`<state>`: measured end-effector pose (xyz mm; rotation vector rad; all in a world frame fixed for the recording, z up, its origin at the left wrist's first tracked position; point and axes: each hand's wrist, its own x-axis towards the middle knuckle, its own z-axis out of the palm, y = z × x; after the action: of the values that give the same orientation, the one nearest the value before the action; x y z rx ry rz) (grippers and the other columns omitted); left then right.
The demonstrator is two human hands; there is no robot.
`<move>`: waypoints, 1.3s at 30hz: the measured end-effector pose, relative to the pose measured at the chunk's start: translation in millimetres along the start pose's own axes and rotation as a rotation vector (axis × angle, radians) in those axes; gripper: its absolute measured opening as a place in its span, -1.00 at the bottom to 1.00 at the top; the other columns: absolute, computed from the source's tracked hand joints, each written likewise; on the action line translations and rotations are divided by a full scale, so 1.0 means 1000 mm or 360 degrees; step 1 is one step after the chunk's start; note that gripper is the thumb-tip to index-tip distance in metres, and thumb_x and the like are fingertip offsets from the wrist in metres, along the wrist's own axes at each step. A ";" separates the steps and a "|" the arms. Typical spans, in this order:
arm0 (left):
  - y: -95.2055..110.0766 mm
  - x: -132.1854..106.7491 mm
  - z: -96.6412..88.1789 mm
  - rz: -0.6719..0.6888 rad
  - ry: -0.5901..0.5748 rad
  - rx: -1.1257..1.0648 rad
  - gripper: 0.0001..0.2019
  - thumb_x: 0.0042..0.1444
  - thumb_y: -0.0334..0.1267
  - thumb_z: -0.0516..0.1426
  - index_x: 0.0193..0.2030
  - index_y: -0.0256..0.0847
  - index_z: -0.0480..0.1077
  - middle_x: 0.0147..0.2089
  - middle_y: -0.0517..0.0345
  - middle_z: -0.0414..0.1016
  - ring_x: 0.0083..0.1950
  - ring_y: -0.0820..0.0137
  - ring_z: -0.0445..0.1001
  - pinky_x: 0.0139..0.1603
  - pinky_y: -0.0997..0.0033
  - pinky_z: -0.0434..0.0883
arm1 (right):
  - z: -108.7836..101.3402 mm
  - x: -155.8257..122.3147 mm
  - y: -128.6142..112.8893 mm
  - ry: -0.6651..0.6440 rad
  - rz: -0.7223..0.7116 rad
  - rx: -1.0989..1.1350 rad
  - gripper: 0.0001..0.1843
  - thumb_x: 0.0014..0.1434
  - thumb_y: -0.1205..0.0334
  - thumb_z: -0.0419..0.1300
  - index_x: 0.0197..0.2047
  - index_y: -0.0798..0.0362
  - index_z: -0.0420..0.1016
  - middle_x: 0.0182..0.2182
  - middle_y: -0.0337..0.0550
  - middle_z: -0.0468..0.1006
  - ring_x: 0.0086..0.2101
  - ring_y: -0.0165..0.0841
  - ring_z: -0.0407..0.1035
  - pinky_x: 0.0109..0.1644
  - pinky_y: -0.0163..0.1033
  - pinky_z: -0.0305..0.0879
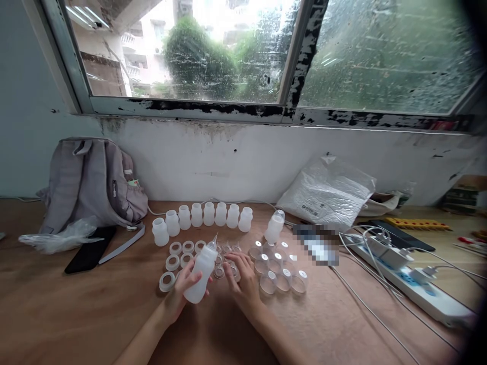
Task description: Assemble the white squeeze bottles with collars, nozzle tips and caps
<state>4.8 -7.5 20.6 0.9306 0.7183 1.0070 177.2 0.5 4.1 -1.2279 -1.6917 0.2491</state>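
Note:
My left hand [185,282] is wrapped round a frosted white baby bottle [201,276], tilted to the right. A thin, clear pointed piece [214,239] stands up from its neck. Beside the bottle, my right hand [242,276] has its fingers stretched out over small clear teats [219,272], partly hiding them. I see nothing held in it. To the left lie rows of white collar rings [172,262], some hidden behind the bottle. Clear round caps [282,283] with white dots sit to the right. Behind, several open frosted bottles [209,214] stand in a curved row.
One bottle with a clear cap [274,226] stands apart at right. A grey backpack [81,182], plastic bag [64,235] and black phone [90,251] lie left. Rightward are a silver padded bag [327,192], a blurred-out object [316,245] and a power strip [414,281] with loose cables.

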 end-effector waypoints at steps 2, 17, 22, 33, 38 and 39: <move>-0.004 0.001 0.003 0.0086 0.0036 0.0168 -0.56 -0.09 -0.24 0.19 -0.02 -0.24 0.27 -0.31 0.05 0.41 -0.41 0.37 0.40 -0.47 0.49 0.30 | -0.008 0.002 -0.009 -0.0110 0.0225 0.0299 -0.75 0.16 0.11 -0.01 -0.15 0.03 0.31 -0.41 -0.17 0.42 -0.40 -0.34 0.29 -0.32 -0.26 0.18; -0.027 -0.011 0.037 0.0286 -0.0033 0.0782 -0.64 -0.20 -0.33 0.21 -0.17 -0.27 0.39 -0.41 0.11 0.41 -0.43 0.36 0.29 -0.45 0.50 0.21 | -0.013 0.004 -0.013 -0.0197 0.0637 0.0460 -0.67 -0.01 0.08 0.12 -0.64 0.07 0.15 -0.69 -0.35 0.14 -0.60 -0.50 0.04 -0.56 -0.39 -0.06; -0.027 -0.003 0.031 0.0154 -0.0170 0.0596 -0.71 -0.25 -0.31 0.23 -0.30 -0.32 0.41 -0.50 0.17 0.32 -0.50 0.45 0.21 -0.53 0.52 0.13 | -0.010 0.002 -0.011 -0.0174 0.0652 0.0566 -0.70 -0.03 0.08 0.13 -0.63 0.08 0.19 -0.69 -0.34 0.13 -0.61 -0.51 0.01 -0.58 -0.38 -0.06; -0.041 -0.008 0.023 -0.0682 -0.0613 -0.0527 -0.55 -0.18 0.00 0.10 -0.27 -0.38 0.39 -0.61 0.20 0.30 -0.75 0.55 0.22 -0.79 0.61 -0.02 | -0.021 0.003 -0.029 -0.0304 0.0628 0.1044 -0.62 -0.07 -0.05 0.14 -0.59 0.05 0.13 -0.68 -0.35 0.13 -0.63 -0.50 0.03 -0.61 -0.39 -0.07; -0.044 -0.005 0.010 -0.0781 -0.0782 -0.0897 -0.43 -0.19 0.02 0.08 -0.12 -0.42 0.36 -0.61 0.20 0.29 -0.76 0.53 0.26 -0.85 0.61 -0.09 | -0.030 0.011 -0.028 -0.0488 0.0637 0.1451 -0.54 -0.20 -0.03 0.27 -0.28 0.02 0.26 -0.46 -0.25 0.31 -0.49 -0.44 0.19 -0.52 -0.38 0.10; -0.042 -0.005 0.007 -0.0750 -0.0720 -0.0890 -0.44 -0.16 0.00 0.07 -0.09 -0.43 0.34 -0.59 0.18 0.30 -0.75 0.53 0.27 -0.85 0.61 -0.10 | -0.031 0.013 -0.026 -0.0497 0.0664 0.1493 -0.50 -0.21 -0.03 0.28 -0.23 0.00 0.24 -0.44 -0.25 0.31 -0.49 -0.43 0.19 -0.52 -0.38 0.10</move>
<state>25.0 -23.8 -13.1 0.4364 0.2266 0.5016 186.0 -12.6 43.4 -0.8068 -1.2595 1.3719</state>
